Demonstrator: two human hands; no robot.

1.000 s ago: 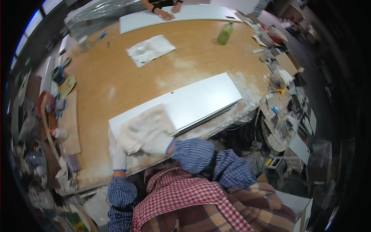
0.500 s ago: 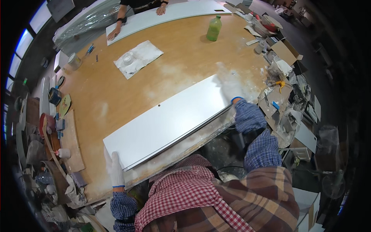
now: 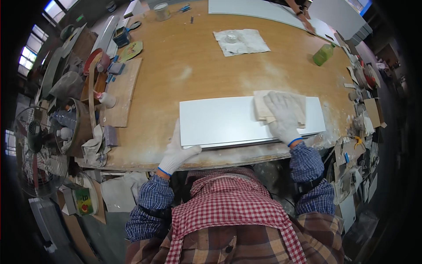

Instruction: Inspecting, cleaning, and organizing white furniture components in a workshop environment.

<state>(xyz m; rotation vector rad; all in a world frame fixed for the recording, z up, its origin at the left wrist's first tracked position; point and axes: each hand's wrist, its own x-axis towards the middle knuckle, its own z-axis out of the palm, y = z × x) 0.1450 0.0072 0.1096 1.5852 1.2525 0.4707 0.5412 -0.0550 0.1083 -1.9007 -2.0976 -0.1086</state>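
A long white panel (image 3: 220,119) lies on the near part of the table; a thin dark gap along its near edge suggests more than one layer. My left hand (image 3: 176,152), in a white knit glove, grips the panel's left end, with the thumb along the near corner and the fingers at the left edge. On the panel's right half, my gloved right hand (image 3: 283,116) presses a folded cream cloth (image 3: 263,110) against the top face. Its fingers reach over the cloth, which sticks out on both sides.
Across the wooden table (image 3: 167,88), a co-worker's hand (image 3: 307,24) rests on another white panel (image 3: 250,8). A green bottle (image 3: 324,54) and a white sheet (image 3: 246,42) with a small round container stand between. Left are a board (image 3: 125,92), a squeeze bottle (image 3: 107,100) and a fan (image 3: 35,145).
My view has turned, so the panel now looks level. My right hand has come from the panel's right end back over its face with the cloth. My left thumb now lies along the near corner.
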